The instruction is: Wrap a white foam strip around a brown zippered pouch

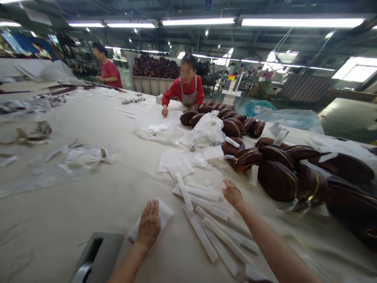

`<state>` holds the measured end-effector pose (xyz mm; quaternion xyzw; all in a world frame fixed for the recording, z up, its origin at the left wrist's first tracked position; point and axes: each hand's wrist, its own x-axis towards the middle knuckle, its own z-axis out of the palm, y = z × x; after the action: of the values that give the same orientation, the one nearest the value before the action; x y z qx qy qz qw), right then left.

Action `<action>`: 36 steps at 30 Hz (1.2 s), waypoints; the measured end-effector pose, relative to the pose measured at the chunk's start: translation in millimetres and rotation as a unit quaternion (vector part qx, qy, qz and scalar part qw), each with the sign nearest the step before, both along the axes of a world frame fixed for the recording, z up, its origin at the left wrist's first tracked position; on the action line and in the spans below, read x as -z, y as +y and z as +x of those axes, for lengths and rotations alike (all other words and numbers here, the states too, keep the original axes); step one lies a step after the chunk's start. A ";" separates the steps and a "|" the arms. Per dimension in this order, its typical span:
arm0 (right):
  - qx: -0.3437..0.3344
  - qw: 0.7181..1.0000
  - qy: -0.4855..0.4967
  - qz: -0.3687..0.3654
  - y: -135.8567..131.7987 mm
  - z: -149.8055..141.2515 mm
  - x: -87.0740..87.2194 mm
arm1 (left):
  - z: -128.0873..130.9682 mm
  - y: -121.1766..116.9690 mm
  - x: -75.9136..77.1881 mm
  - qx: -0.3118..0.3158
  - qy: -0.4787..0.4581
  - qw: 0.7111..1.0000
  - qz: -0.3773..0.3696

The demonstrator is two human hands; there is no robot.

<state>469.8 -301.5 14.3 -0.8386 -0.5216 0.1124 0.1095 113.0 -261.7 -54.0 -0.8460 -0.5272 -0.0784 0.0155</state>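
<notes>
Just left of the strips (pixel 200 234), the left hand (pixel 149 224) lies flat, fingers extended, on a white sheet (pixel 165 215). By the strips' far right end, the right hand (pixel 232 192) has its fingers loosely apart (whether it touches anything, I cannot tell). Farther left of the strips sits a grey device (pixel 107 255); papers (pixel 180 168) lie just beyond them, dark bags (pixel 275 181) crowd their right, and a person in red (pixel 189 88) leans in well beyond.

White sheet (pixel 165 215): partly hidden under the left hand (pixel 149 223).
Grey device (pixel 112 249): cut off by the bottom edge.
Nearest dark bag (pixel 350 206): cut off at the right.
</notes>
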 end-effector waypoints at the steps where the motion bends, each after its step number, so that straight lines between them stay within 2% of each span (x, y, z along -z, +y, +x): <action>1: -0.008 1.000 -0.014 -0.010 9.7 11.7 4.1 | 6.9 9.5 10.7 0.022 0.004 1.000 0.002; 4: -0.033 0.997 -0.048 -0.049 43.3 41.8 20.3 | 21.9 26.5 38.0 0.041 0.012 0.999 0.014; 7: -0.053 0.992 -0.070 -0.092 78.5 67.7 38.8 | 25.9 28.3 52.8 0.036 0.011 0.998 0.055; 11: -0.082 0.984 -0.082 -0.136 113.3 91.6 58.2 | 23.6 26.9 55.7 0.062 0.013 0.993 0.102; 16: -0.130 0.977 -0.099 -0.137 125.7 99.8 65.0 | 23.8 29.3 51.4 0.071 0.008 0.991 0.111; 22: -0.082 0.983 -0.136 -0.089 128.3 82.6 56.3 | 26.5 28.6 45.4 0.075 0.007 0.989 0.128; 27: -0.064 0.987 -0.144 -0.030 168.6 44.8 49.0 | 27.3 28.6 44.1 0.069 0.021 0.988 0.133; 31: -0.062 0.987 -0.142 -0.038 205.0 14.0 59.8 | 25.7 29.0 45.5 0.067 0.034 0.988 0.133; 36: -0.054 0.987 -0.143 -0.040 220.4 -5.6 79.2 | 24.8 28.1 48.2 0.061 0.045 0.988 0.137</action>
<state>464.3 -81.1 -64.9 -0.8205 -0.5714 0.0179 -0.0063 137.9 -233.6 -102.2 -0.8690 -0.4580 -0.1125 0.1500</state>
